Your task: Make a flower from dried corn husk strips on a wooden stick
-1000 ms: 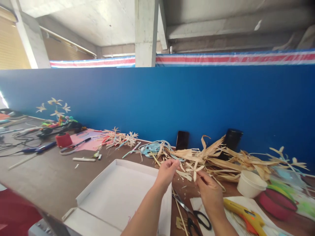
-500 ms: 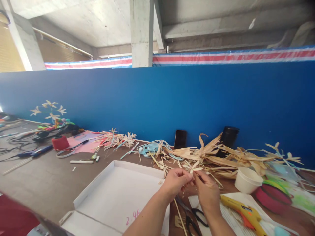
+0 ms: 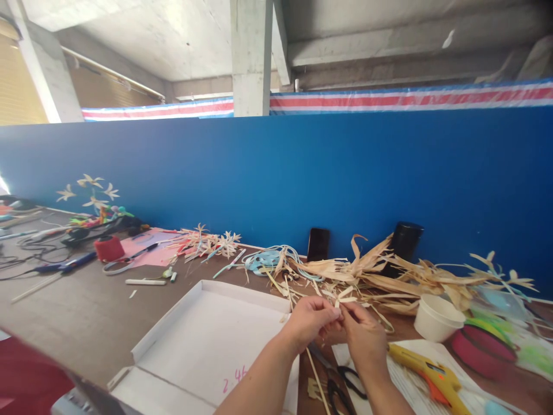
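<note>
Between my two hands is a small pale flower (image 3: pixel 344 295) with narrow petals, made of what looks like dried husk. My left hand (image 3: pixel 311 318) pinches its base from the left, thumb and forefinger pressed together. My right hand (image 3: pixel 364 329) closes on the same base from the right, its fingertips meeting the left ones. The exact grip point is partly hidden by the fingers. Below the hands lie black-handled scissors (image 3: pixel 347 383) and a thin straw-coloured stick (image 3: pixel 318 377). A yellow glue gun (image 3: pixel 425 369) rests on paper to the right of my right hand.
An open white box (image 3: pixel 203 334) lies left of my arms. Behind the hands are dried husks (image 3: pixel 358 268), blue cord (image 3: pixel 263 260), a phone (image 3: pixel 318 245) and a black cylinder (image 3: pixel 405 242). A white cup (image 3: pixel 437 318) and pink tape roll (image 3: pixel 481 350) stand right. A blue partition (image 3: pixel 216 173) backs the table.
The view has shifted slightly, so the surroundings sit a little further right. Both hands keep their pinch on the flower, with only slight finger movement.
</note>
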Demonstrator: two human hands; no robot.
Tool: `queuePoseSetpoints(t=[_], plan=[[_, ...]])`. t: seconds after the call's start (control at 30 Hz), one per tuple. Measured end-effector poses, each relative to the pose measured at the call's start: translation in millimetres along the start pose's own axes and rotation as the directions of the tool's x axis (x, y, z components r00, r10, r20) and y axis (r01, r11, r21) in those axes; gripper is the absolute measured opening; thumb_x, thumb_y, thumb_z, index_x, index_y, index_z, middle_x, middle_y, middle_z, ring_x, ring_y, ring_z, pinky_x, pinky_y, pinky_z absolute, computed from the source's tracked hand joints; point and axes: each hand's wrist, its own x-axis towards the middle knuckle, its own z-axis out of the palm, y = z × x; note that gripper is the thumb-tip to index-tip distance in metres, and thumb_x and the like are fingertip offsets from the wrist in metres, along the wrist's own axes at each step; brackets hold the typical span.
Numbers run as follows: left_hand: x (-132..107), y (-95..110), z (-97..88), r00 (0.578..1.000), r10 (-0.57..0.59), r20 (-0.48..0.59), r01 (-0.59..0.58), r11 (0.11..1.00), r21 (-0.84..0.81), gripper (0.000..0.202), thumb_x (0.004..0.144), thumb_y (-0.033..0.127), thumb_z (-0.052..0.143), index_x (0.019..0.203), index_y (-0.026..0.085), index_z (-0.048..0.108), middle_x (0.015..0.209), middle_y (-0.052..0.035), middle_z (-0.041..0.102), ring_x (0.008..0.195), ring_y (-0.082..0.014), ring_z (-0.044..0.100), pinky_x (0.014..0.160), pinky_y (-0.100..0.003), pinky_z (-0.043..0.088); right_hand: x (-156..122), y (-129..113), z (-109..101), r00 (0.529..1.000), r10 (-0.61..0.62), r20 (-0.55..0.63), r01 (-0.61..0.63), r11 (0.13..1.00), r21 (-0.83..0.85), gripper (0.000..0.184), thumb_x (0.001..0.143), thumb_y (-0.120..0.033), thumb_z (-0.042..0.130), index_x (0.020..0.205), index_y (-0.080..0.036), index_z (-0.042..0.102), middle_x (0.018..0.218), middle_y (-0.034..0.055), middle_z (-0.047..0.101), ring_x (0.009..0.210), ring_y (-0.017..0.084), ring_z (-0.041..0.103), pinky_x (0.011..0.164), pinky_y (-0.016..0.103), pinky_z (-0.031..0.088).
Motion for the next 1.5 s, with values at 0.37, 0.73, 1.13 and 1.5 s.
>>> queuePoseSetpoints(t=[0.37, 0.73, 1.13, 1.5], plan=[[3, -3, -5.3, 0.991, 0.045, -0.124, -0.023, 0.985, 0.172, 0.041, 0.06, 0.052, 0.066, 0.067, 0.014, 0.052, 0.055, 0.0023, 0.051, 0.045, -0.0065, 0.042, 0.043, -0.019, 0.032, 0, 2, -2, 1.0, -0.016, 0.005, 0.016, 1.0, 0.013, 0.027, 0.07, -0.041, 0.058, 0.078, -0.019, 0.07, 0.073, 0.0041, 0.068, 0.069, 0.021, 0.059, 0.063, 0.028, 0.044], [10, -5, -10.9, 0.919, 0.26, -0.296, -0.228, 0.964, 0.139, 0.029, 0.07, 0.041, 0.06, 0.065, 0.013, 0.055, 0.057, 0.0017, 0.051, 0.052, -0.0068, 0.041, 0.051, -0.019, 0.032, -1, 4, 3, 1.0, 0.029, -0.007, -0.029, 1.0, -0.01, 0.028, 0.067, -0.041, 0.059, 0.079, -0.018, 0.071, 0.073, 0.0035, 0.068, 0.068, 0.021, 0.058, 0.065, 0.029, 0.042], [8, -3, -7.7, 0.92, 0.246, -0.304, -0.209, 0.966, 0.15, 0.025, 0.07, 0.036, 0.06, 0.062, 0.013, 0.054, 0.052, 0.0029, 0.047, 0.047, -0.0058, 0.036, 0.047, -0.019, 0.027, -2, 14, 8, 0.982, 0.188, 0.015, -0.188, 0.978, 0.093, 0.03, 0.068, -0.041, 0.062, 0.083, -0.017, 0.071, 0.051, -0.0031, 0.056, 0.05, 0.014, 0.047, 0.049, 0.025, 0.032], [6, 0, -7.5, 0.952, 0.167, -0.257, -0.148, 0.985, 0.092, 0.035, 0.072, 0.049, 0.056, 0.074, 0.014, 0.052, 0.063, 0.0005, 0.054, 0.049, -0.0058, 0.042, 0.044, -0.017, 0.031, 0, 12, 5, 0.988, 0.153, -0.029, -0.153, 0.988, 0.022, 0.034, 0.067, -0.046, 0.06, 0.081, -0.017, 0.071, 0.054, -0.0001, 0.061, 0.052, 0.016, 0.05, 0.053, 0.026, 0.035]])
